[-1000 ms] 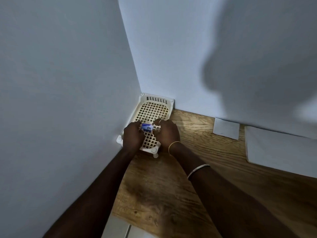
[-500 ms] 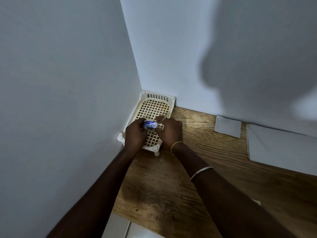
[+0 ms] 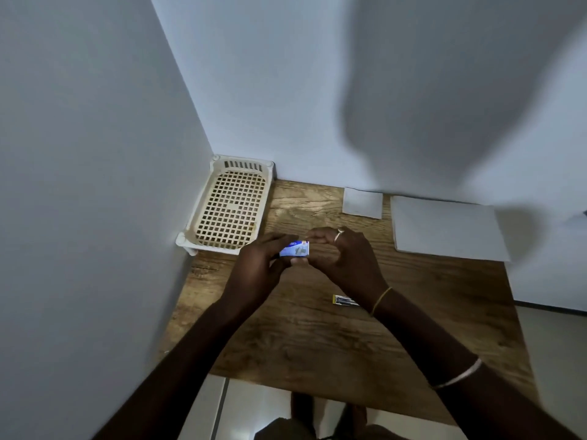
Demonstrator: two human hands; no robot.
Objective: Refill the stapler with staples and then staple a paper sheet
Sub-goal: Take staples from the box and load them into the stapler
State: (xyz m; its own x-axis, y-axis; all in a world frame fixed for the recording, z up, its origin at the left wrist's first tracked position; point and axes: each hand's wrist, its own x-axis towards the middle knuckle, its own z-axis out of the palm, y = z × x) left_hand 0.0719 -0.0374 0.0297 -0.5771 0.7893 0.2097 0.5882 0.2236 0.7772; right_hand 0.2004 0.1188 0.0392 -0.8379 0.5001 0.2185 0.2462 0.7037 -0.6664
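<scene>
A small blue-and-white staple box (image 3: pixel 295 249) is held above the wooden table (image 3: pixel 317 328), between both hands. My left hand (image 3: pixel 257 268) grips its left end from below. My right hand (image 3: pixel 346 252) pinches its right end with the fingertips. A small dark stapler with a yellow end (image 3: pixel 344 301) lies on the table, partly hidden under my right wrist. A stack of white paper sheets (image 3: pixel 444 228) rests at the back right of the table, and a smaller white sheet (image 3: pixel 362 203) lies beside it against the wall.
A cream plastic lattice basket (image 3: pixel 203 217) sits in the back left corner where two white walls meet. The table's near edge drops to a pale tiled floor (image 3: pixel 254 401). My feet show below the table edge.
Both hands have lifted the staple box out of the basket and drawn it toward me and to the right, over the table. The view has tilted down, showing the stapler.
</scene>
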